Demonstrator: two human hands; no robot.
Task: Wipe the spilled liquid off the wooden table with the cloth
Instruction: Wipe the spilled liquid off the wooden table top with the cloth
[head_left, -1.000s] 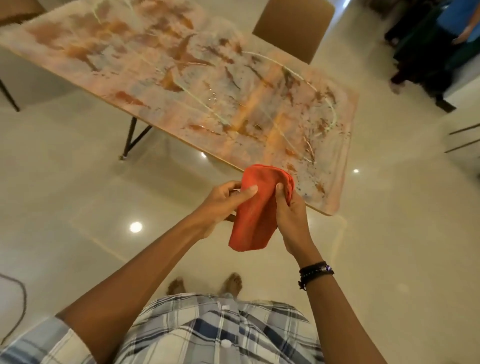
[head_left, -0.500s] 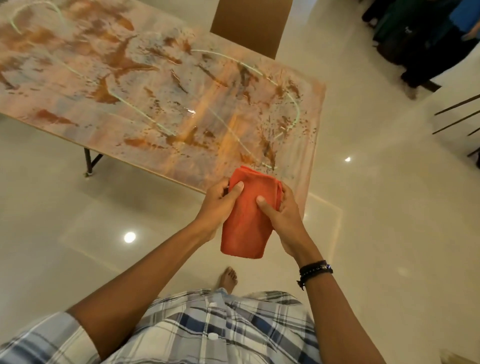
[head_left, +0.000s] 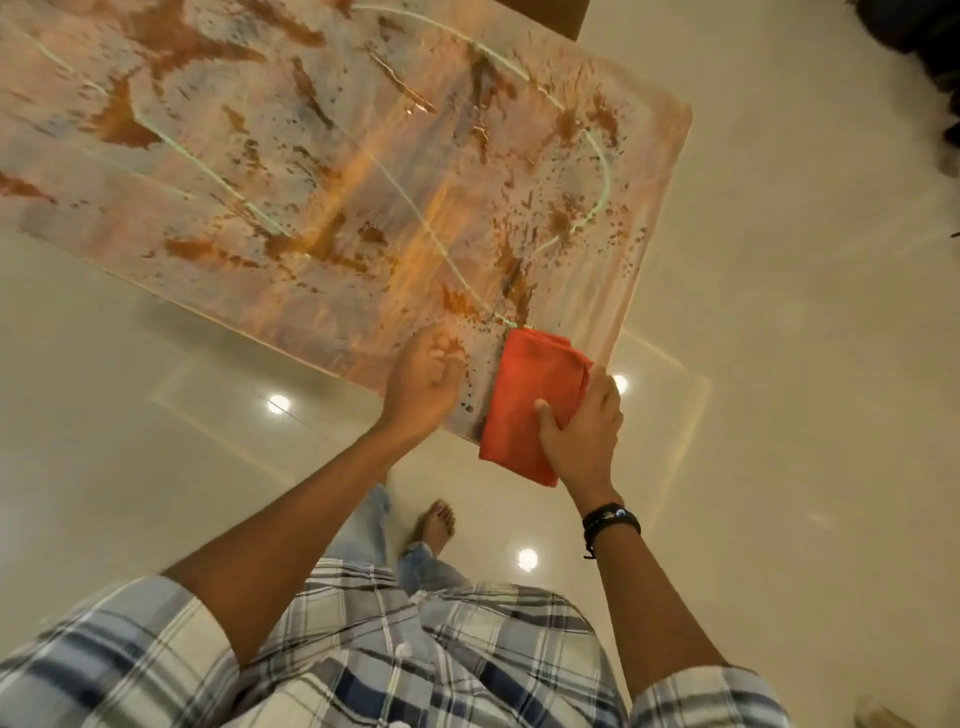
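Right hand (head_left: 582, 436) grips folded cloth (head_left: 524, 400) at edge of table (head_left: 311, 182)

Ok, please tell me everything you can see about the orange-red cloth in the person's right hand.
The orange-red folded cloth looks like soft fabric, folded into a thick oblong pad. It is tilted, its far end over the near corner of the stained wooden table, its near end beyond the table's edge. The right hand grips its right side, thumb on top. Whether it presses on the table cannot be told.
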